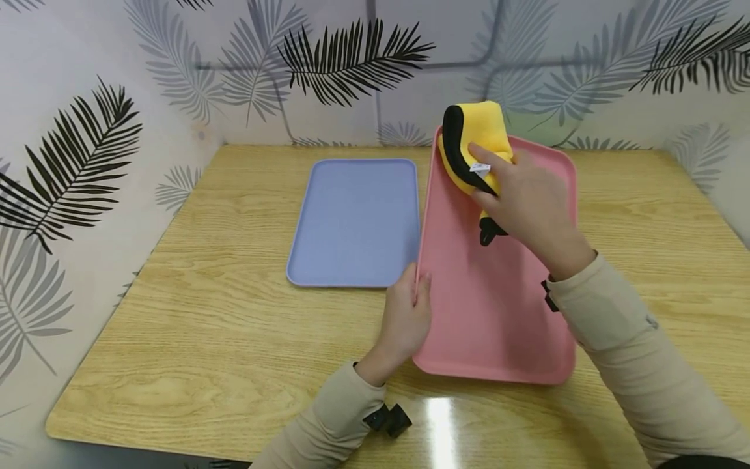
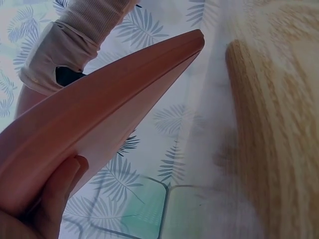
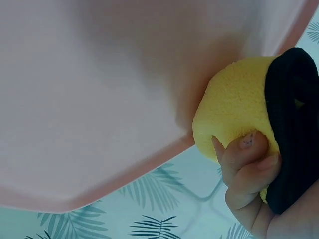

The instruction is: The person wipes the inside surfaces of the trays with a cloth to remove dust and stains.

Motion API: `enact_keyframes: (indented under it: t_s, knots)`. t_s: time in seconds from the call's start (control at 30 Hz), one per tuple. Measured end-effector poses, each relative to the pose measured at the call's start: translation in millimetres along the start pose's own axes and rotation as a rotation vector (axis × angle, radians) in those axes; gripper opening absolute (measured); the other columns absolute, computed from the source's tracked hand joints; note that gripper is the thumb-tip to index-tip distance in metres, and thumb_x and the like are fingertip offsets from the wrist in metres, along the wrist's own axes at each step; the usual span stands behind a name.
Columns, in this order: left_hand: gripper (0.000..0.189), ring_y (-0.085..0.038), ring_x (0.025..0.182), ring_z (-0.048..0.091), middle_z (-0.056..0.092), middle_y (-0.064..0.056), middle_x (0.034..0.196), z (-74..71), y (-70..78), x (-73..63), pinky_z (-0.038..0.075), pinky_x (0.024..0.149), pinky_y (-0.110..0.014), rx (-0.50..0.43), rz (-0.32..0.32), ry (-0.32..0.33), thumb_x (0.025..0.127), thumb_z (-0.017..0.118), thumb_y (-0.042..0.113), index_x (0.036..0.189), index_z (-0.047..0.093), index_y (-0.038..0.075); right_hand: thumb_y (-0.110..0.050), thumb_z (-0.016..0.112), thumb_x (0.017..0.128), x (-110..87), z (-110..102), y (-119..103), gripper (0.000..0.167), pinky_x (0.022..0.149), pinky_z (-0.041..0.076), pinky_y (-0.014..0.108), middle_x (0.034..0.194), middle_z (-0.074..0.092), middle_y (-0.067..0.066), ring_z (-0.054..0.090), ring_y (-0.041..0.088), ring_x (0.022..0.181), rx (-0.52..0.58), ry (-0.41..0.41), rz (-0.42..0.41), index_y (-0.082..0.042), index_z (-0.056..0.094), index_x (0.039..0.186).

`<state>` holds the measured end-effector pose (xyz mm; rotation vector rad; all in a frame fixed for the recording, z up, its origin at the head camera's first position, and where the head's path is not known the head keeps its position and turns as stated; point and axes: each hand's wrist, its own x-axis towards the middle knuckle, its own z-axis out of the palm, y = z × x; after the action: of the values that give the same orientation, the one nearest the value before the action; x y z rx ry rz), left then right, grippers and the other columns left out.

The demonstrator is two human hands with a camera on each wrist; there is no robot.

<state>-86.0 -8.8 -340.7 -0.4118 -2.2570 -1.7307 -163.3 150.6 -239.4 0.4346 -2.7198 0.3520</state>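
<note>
**Yellow cloth (image 1: pixel 487 120) at far left corner of pink tray (image 1: pixel 469 319)**

White label (image 1: pixel 480 169) on the cloth's black edging; its print is too small to read. Right hand (image 1: pixel 530 198): fingers curled, grasping the cloth over the tray's inner face. Left hand (image 1: pixel 406 322): gripping the tray's left rim, thumb on the inner side; tray tilted. Blue tray (image 1: pixel 357 221) lies flat on the wood-grain table (image 1: pixel 205 319), just left of the pink one. Leaf-patterned wall covering (image 1: pixel 404 124) behind.
</note>
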Motion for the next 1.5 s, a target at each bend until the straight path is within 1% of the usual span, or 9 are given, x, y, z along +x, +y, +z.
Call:
enact_keyframes:
  t_s: [0.2, 0.33, 0.43, 0.5, 0.77, 0.83, 1.07, 1.3, 1.5]
  knots:
    - [0.014, -0.008, 0.048, 0.035, 0.034, 0.001, 0.056, -3.6, 0.7, -0.3, 0.030, 0.042, -0.020, -0.030, -0.047, 0.010, 0.092, 0.042, -0.001, 0.080, 0.048, -0.006, -0.020, 0.054, 0.082, -0.7, 1.0, 12.9, 0.049, 0.040, 0.031, 0.037, 0.074, 0.046, 0.018, 0.038, 0.028, 0.050, -0.032, -0.042, 0.063, -0.015, 0.046, 0.131]
    - [0.014, -0.009, 0.049, 0.034, 0.033, 0.001, 0.057, -7.3, 1.7, 0.0, 0.030, 0.043, -0.021, -0.022, -0.054, 0.031, 0.092, 0.042, -0.001, 0.080, 0.048, -0.005, -0.023, 0.051, 0.083, -1.5, 2.5, 28.2, 0.050, 0.039, 0.032, 0.039, 0.085, 0.050, 0.024, 0.043, 0.031, 0.054, -0.024, -0.097, 0.133, -0.014, 0.044, 0.132]
    - [0.014, -0.009, 0.050, 0.035, 0.034, 0.001, 0.057, -9.4, 1.7, 0.2, 0.030, 0.043, -0.021, -0.018, -0.045, 0.048, 0.092, 0.042, -0.001, 0.079, 0.047, -0.004, -0.024, 0.051, 0.084, -2.7, 3.8, 40.8, 0.051, 0.041, 0.033, 0.040, 0.083, 0.050, 0.023, 0.045, 0.032, 0.061, -0.018, -0.133, 0.181, -0.013, 0.042, 0.133]
    - [0.015, -0.009, 0.050, 0.034, 0.034, 0.001, 0.057, -10.5, 2.0, 0.4, 0.030, 0.044, -0.021, -0.016, -0.037, 0.057, 0.092, 0.042, -0.001, 0.078, 0.047, -0.004, -0.026, 0.051, 0.085, -3.9, 4.1, 48.0, 0.052, 0.042, 0.034, 0.040, 0.074, 0.047, 0.021, 0.046, 0.034, 0.067, -0.022, -0.157, 0.212, -0.012, 0.041, 0.134]
    - [0.015, -0.008, 0.048, 0.033, 0.033, 0.001, 0.056, -13.3, 3.9, 2.8, 0.029, 0.043, -0.021, -0.023, -0.035, 0.062, 0.092, 0.042, -0.001, 0.079, 0.047, -0.005, -0.029, 0.048, 0.087, -5.4, 2.1, 63.8, 0.053, 0.044, 0.037, 0.044, 0.086, 0.050, 0.030, 0.050, 0.040, 0.076, -0.027, -0.199, 0.278, -0.010, 0.038, 0.135]
    - [0.015, -0.008, 0.048, 0.033, 0.033, 0.001, 0.056, -13.3, 3.9, 3.0, 0.029, 0.042, -0.021, -0.027, -0.037, 0.059, 0.092, 0.042, -0.001, 0.080, 0.048, -0.005, -0.030, 0.047, 0.087, -5.3, 2.2, 64.0, 0.053, 0.044, 0.037, 0.044, 0.087, 0.051, 0.030, 0.050, 0.040, 0.075, -0.032, -0.208, 0.280, -0.011, 0.038, 0.136]
    - [0.015, -0.009, 0.049, 0.034, 0.033, 0.001, 0.057, -13.9, 3.2, 3.6, 0.030, 0.044, -0.021, -0.046, -0.050, 0.047, 0.092, 0.041, -0.001, 0.080, 0.048, -0.006, -0.030, 0.049, 0.087, -3.8, 4.9, 58.7, 0.054, 0.041, 0.035, 0.039, 0.073, 0.052, 0.022, 0.050, 0.036, 0.067, -0.009, -0.214, 0.272, -0.010, 0.039, 0.135]
    - [0.013, -0.010, 0.052, 0.037, 0.037, -0.001, 0.059, -13.2, 2.0, 3.2, 0.033, 0.045, -0.022, -0.052, -0.074, 0.024, 0.092, 0.041, -0.001, 0.085, 0.050, -0.007, -0.032, 0.049, 0.087, 0.6, 5.1, 42.0, 0.054, 0.041, 0.030, 0.035, 0.064, 0.046, 0.014, 0.045, 0.029, 0.058, 0.031, -0.217, 0.235, -0.012, 0.037, 0.136]
    - [0.013, -0.011, 0.053, 0.037, 0.038, -0.001, 0.060, -10.7, 3.3, 3.4, 0.033, 0.046, -0.023, -0.031, -0.081, 0.025, 0.092, 0.042, -0.001, 0.085, 0.050, -0.007, -0.028, 0.050, 0.085, 2.8, 6.7, 23.3, 0.052, 0.039, 0.025, 0.031, 0.054, 0.042, 0.010, 0.036, 0.024, 0.047, 0.032, -0.158, 0.172, -0.012, 0.041, 0.134]
